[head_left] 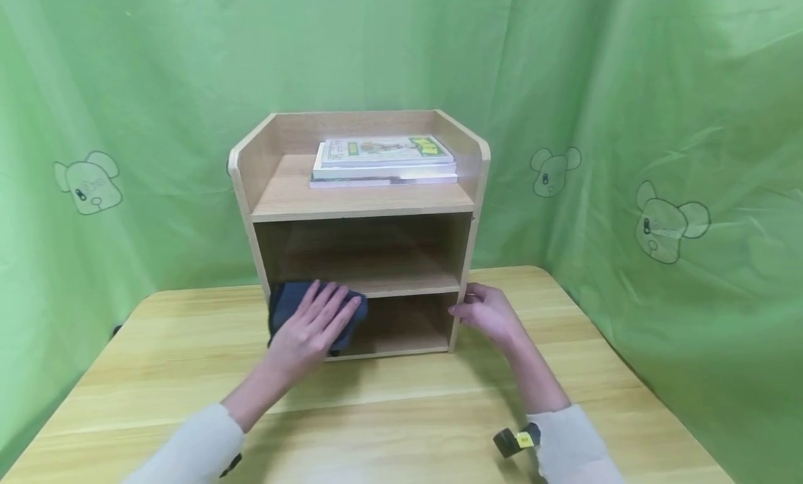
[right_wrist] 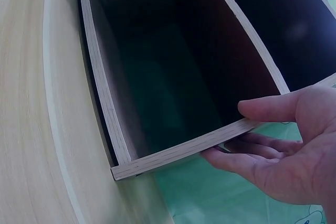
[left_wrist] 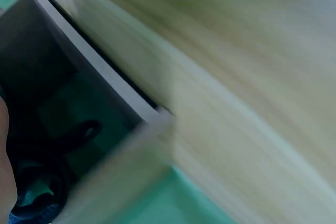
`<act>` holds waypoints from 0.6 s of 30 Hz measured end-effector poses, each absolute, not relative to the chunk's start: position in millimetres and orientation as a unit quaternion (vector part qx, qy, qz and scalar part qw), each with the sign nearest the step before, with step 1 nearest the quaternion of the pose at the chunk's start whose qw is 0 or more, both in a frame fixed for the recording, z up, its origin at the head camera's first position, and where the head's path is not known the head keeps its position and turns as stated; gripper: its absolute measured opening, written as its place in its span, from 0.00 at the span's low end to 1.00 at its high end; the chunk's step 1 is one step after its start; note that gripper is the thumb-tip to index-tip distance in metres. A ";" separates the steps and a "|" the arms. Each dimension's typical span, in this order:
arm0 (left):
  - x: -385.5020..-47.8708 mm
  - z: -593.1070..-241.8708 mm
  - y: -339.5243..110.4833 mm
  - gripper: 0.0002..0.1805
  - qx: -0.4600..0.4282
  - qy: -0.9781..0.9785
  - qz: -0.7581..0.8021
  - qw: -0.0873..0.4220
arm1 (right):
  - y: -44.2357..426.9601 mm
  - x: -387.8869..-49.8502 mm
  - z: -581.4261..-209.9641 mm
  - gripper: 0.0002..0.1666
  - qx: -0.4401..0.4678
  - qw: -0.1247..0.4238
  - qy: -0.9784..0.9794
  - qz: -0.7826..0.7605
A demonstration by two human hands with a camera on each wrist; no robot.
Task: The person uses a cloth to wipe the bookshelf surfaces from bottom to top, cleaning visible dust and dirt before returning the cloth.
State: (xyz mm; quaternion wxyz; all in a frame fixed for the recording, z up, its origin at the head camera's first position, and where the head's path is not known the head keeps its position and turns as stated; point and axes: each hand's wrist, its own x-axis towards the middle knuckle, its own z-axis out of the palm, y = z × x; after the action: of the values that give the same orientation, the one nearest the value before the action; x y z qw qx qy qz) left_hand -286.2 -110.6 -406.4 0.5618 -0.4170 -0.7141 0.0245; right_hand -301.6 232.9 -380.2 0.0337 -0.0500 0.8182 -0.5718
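A light wooden shelf unit [head_left: 360, 210] stands on the table. At its lower left front, my left hand [head_left: 307, 334] lies over a dark blue cloth [head_left: 288, 299] with its fingers extended. The thumb is hidden. A dark looped shape [left_wrist: 79, 135] shows inside a compartment in the left wrist view, beside an edge of that hand. On the other side, my right hand [head_left: 489, 313] holds the unit's right side panel [right_wrist: 189, 145] low down. Its thumb is at the inner side and its fingers are behind the panel in the right wrist view.
Several stacked books [head_left: 385, 163] lie on the unit's top board. The pale wooden table [head_left: 389, 421] extends around the unit. A green curtain [head_left: 376, 51] with bear drawings hangs behind and at both sides. A small dark device [head_left: 516, 441] sits at the right wrist.
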 end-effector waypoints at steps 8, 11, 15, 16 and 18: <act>-290.3 -399.6 -40.5 0.22 -0.411 -0.751 0.043 0.516 | 236.6 -303.2 -382.1 0.43 -0.045 0.035 0.813 -0.579; -289.3 -395.9 -14.6 0.23 -0.406 -0.766 0.059 0.495 | 237.4 -303.8 -383.3 0.41 -0.054 0.036 0.810 -0.583; -287.0 -388.0 16.2 0.24 -0.398 -0.784 0.082 0.470 | 238.1 -303.6 -383.4 0.37 -0.061 0.032 0.808 -0.585; -286.5 -385.6 23.2 0.24 -0.395 -0.789 0.086 0.463 | 238.2 -303.5 -383.2 0.36 -0.063 0.030 0.808 -0.585; -285.2 -380.7 34.8 0.24 -0.390 -0.801 0.093 0.444 | 238.4 -303.2 -382.7 0.35 -0.060 0.025 0.808 -0.585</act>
State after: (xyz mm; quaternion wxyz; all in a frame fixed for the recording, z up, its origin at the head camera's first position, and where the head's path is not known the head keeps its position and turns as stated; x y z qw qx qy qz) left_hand -285.2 34.8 -380.7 0.4440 -0.3903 -0.8012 0.0928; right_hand -303.2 238.4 -382.7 0.0252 -0.0604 0.8084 -0.5850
